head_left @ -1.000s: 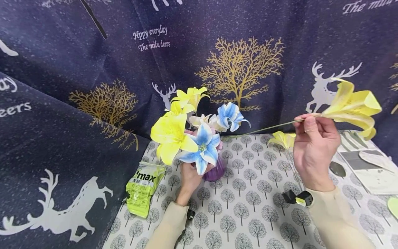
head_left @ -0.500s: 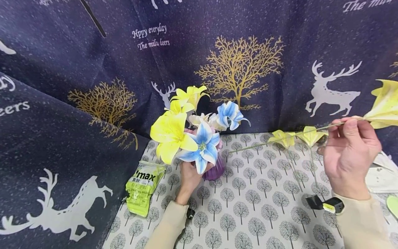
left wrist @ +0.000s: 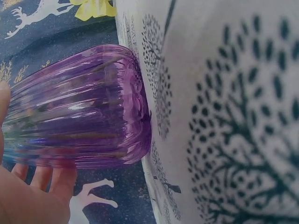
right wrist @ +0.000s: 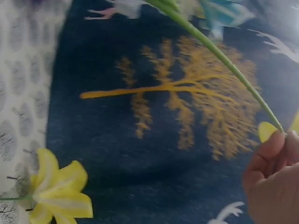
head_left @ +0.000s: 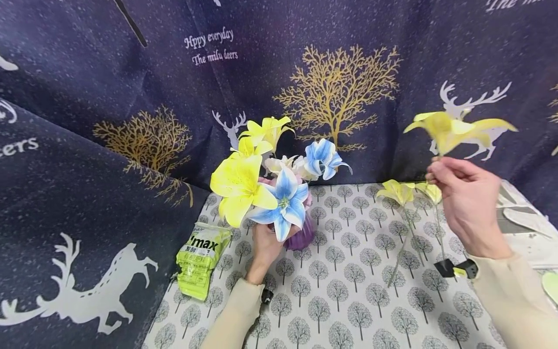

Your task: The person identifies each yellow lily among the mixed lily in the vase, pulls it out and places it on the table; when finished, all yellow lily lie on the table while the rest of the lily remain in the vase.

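My left hand (head_left: 267,248) grips a ribbed, see-through purple vase (left wrist: 88,107), which stands on the tablecloth. Out of the vase rise several yellow lilies (head_left: 239,188), two blue-and-white lilies (head_left: 284,206) and some pale flowers (head_left: 283,165). Thin stems show through its wall in the left wrist view. Over at the right, my right hand (head_left: 468,206) pinches a yellow lily (head_left: 453,133) just under its bloom. The bloom points up and its green stem (right wrist: 224,60) hangs down. Two more yellow lilies (head_left: 397,192) lie on the cloth beside that hand.
A lime-green bag (head_left: 202,261) lies left of the vase. Grey and white flat items (head_left: 527,230) and a pale green piece (head_left: 550,285) are at the right edge. A dark blue curtain (head_left: 366,29) with deer and trees closes off the back and left.
The right hand first moved right, drawing the lily's stem away from the vase, then came slightly back left. The lily has turned from lying sideways to bloom up. The left hand stays at the vase.
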### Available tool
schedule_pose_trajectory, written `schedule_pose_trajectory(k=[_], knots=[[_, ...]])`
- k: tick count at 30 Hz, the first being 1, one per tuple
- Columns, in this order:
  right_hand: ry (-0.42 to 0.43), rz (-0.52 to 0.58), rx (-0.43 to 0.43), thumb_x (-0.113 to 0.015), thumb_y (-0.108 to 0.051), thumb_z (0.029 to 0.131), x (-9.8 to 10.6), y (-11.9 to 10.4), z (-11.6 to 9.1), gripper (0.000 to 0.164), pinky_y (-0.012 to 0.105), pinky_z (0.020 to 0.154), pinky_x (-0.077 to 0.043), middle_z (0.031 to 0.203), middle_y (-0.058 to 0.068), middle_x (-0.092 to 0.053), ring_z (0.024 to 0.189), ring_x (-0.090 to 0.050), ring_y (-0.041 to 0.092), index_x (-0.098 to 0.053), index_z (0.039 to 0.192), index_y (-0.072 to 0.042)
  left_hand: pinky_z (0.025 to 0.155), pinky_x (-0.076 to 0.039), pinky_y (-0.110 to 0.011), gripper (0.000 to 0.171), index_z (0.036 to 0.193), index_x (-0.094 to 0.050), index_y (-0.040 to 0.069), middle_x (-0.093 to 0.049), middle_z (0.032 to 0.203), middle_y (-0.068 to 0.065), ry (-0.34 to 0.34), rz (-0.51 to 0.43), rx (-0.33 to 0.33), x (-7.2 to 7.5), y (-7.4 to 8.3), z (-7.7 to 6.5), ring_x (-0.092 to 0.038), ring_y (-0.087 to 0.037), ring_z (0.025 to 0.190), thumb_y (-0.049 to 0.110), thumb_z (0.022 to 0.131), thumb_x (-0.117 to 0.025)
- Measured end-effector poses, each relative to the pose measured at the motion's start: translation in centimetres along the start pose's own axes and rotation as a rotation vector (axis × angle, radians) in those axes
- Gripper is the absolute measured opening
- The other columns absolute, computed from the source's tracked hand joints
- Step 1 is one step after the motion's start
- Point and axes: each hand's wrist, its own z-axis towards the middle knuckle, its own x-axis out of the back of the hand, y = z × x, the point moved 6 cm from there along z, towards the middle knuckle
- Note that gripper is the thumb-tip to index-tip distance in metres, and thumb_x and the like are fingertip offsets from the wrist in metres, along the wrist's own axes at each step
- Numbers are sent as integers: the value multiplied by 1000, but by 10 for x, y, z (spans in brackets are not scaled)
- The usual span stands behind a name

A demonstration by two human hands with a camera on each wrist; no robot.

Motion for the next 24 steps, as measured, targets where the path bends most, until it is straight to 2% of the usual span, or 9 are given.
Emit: schedule_pose_trajectory(k=[5, 7, 10, 13, 17, 24], knots=[[-87, -440, -212, -75, 7, 84, 7, 44, 6, 14, 19, 63, -62, 78, 4, -79, 63, -71, 10, -78, 95, -1, 99, -59, -43, 71, 123, -66, 9, -75, 115, -12, -6, -20, 21, 0, -1, 1, -72, -28, 109, 29, 62, -97], [-113, -582, -273, -76, 2, 85, 13, 63, 7, 13, 17, 62, -61, 78, -3, -79, 64, -70, 6, -80, 96, -6, 98, -59, -43, 70, 123, -67, 9, -75, 114, -12, -5, -32, 22, -1, -2, 1, -72, -28, 108, 28, 62, -97], [-137, -759, -349, -76, -6, 89, 25, 88, 7, 13, 15, 63, -60, 76, -12, -77, 66, -69, 1, -78, 101, -6, 98, -59, -42, 69, 123, -66, 9, -75, 115, -11, -11, -39, 11, -2, -2, 1, -72, -28, 109, 27, 63, -96], [-166, -954, -406, -73, -17, 93, 39, 108, 8, 25, 13, 65, -59, 77, -20, -73, 69, -66, -3, -72, 111, -1, 99, -59, -42, 71, 124, -65, 9, -74, 116, -12, -14, -35, 2, -2, -2, 1, -71, -28, 109, 27, 63, -97], [-204, -1089, -459, -69, -24, 96, 49, 129, 10, 40, 14, 70, -59, 80, -24, -68, 73, -65, -5, -65, 123, 5, 98, -59, -43, 73, 124, -65, 9, -75, 115, -12, 0, -9, 7, 0, -1, 1, -71, -29, 109, 29, 61, -97], [-174, -1194, -501, -68, -24, 97, 61, 154, 14, 37, 19, 68, -58, 74, -25, -64, 70, -65, -1, -67, 123, 3, 98, -59, -46, 74, 125, -64, 6, -74, 116, -14, 2, -3, -6, 0, -1, 0, -71, -31, 109, 27, 62, -97]])
